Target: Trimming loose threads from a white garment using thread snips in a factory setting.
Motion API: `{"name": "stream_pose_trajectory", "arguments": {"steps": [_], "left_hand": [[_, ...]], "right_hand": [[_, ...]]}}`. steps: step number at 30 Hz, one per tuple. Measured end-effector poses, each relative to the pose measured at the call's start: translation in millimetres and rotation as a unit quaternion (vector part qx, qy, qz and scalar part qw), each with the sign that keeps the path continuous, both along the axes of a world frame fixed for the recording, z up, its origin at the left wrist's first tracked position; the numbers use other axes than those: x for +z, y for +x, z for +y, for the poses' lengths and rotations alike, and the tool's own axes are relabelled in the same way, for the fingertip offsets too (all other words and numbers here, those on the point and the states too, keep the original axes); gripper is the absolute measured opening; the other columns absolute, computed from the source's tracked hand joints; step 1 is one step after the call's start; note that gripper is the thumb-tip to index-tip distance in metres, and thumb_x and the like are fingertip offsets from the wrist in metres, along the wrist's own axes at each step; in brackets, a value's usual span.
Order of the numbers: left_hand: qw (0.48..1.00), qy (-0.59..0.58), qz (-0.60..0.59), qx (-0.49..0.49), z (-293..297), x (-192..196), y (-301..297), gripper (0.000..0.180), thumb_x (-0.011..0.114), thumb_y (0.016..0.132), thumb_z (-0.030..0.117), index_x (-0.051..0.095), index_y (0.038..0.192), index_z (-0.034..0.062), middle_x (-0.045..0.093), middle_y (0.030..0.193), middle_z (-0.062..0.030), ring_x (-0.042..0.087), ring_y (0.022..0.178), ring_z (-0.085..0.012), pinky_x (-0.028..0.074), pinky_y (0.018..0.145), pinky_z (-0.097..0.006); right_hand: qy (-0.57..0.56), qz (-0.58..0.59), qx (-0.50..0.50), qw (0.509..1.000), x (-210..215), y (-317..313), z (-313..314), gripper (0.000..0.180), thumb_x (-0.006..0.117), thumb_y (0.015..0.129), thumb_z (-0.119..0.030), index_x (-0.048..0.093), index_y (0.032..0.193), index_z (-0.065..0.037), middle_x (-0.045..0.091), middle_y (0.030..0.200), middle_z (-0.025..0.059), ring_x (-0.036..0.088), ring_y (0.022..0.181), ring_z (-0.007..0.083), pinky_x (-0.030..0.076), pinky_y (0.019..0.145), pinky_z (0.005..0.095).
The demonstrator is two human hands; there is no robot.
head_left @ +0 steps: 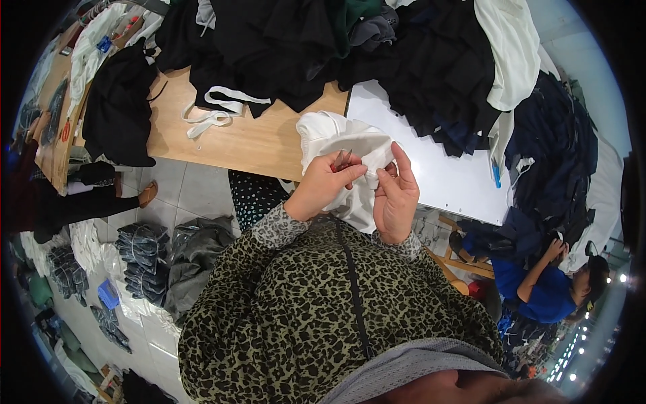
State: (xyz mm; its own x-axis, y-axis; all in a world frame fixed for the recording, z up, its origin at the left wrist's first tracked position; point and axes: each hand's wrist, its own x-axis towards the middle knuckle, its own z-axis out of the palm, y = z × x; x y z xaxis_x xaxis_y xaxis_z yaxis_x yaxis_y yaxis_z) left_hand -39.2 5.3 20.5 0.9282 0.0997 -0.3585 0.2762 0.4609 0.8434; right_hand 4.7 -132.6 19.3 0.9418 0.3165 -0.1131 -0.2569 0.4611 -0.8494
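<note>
My left hand is closed around a small pair of red-handled thread snips, their tips pointing up over a white garment. My right hand pinches a fold of the same white garment just right of the snips, fingers partly spread. The garment hangs from the table's near edge down between both hands. My sleeves are leopard-patterned.
A wooden table carries a heap of black clothes, a white strap and a white board with a blue pen. Bundled grey garments lie on the tiled floor at left. A person in blue crouches at right.
</note>
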Motion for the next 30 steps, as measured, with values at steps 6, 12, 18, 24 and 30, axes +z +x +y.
{"name": "stream_pose_trajectory", "arguments": {"steps": [6, 12, 18, 24, 30], "left_hand": [[0.999, -0.019, -0.043, -0.001, -6, -11, 8, 0.017, 0.063, 0.085, 0.016, 0.061, 0.096, 0.0033, 0.057, 0.078, 0.0029, 0.048, 0.062, -0.0028, 0.033, 0.048, -0.016], [0.998, -0.060, -0.008, -0.022, -11, -8, 10, 0.021, 0.062, 0.087, 0.019, 0.059, 0.098, 0.0014, 0.058, 0.080, 0.0018, 0.049, 0.062, -0.0029, 0.032, 0.046, -0.015], [0.992, -0.117, 0.009, -0.037, -19, -6, 13, 0.021, 0.061, 0.088, 0.021, 0.059, 0.098, 0.0035, 0.056, 0.074, 0.0035, 0.047, 0.059, -0.0027, 0.034, 0.048, -0.016], [0.993, -0.109, -0.036, -0.021, -21, -8, 14, 0.016, 0.061, 0.087, 0.021, 0.057, 0.087, 0.0051, 0.052, 0.070, 0.0043, 0.044, 0.057, -0.0019, 0.032, 0.047, -0.016], [0.998, -0.059, 0.007, 0.037, -11, -6, 18, 0.017, 0.061, 0.087, 0.023, 0.059, 0.091, 0.0062, 0.053, 0.071, 0.0039, 0.044, 0.056, -0.0013, 0.031, 0.045, -0.015]], "right_hand": [[0.014, -0.003, -0.025, 1.000, 7, -1, -2, 0.055, 0.047, 0.083, 0.011, 0.035, 0.135, -0.001, 0.052, 0.118, 0.0123, 0.052, 0.103, 0.0145, 0.042, 0.092, 0.0261], [0.025, -0.004, -0.040, 0.999, 13, 0, -2, 0.058, 0.044, 0.086, 0.010, 0.028, 0.140, -0.004, 0.050, 0.117, 0.0121, 0.051, 0.101, 0.0124, 0.042, 0.088, 0.0233], [0.016, -0.017, -0.027, 0.999, 14, 0, -5, 0.063, 0.045, 0.086, 0.009, 0.021, 0.143, -0.007, 0.049, 0.118, 0.0127, 0.051, 0.099, 0.0126, 0.042, 0.086, 0.0225], [-0.006, -0.012, -0.021, 1.000, 13, 2, -11, 0.067, 0.044, 0.084, 0.010, 0.019, 0.143, -0.009, 0.047, 0.120, 0.0145, 0.049, 0.095, 0.0110, 0.042, 0.078, 0.0180], [-0.043, 0.038, 0.007, 0.998, 18, 4, -18, 0.075, 0.042, 0.080, 0.013, 0.014, 0.145, -0.012, 0.042, 0.125, 0.0170, 0.048, 0.099, 0.0126, 0.042, 0.072, 0.0167]]}}
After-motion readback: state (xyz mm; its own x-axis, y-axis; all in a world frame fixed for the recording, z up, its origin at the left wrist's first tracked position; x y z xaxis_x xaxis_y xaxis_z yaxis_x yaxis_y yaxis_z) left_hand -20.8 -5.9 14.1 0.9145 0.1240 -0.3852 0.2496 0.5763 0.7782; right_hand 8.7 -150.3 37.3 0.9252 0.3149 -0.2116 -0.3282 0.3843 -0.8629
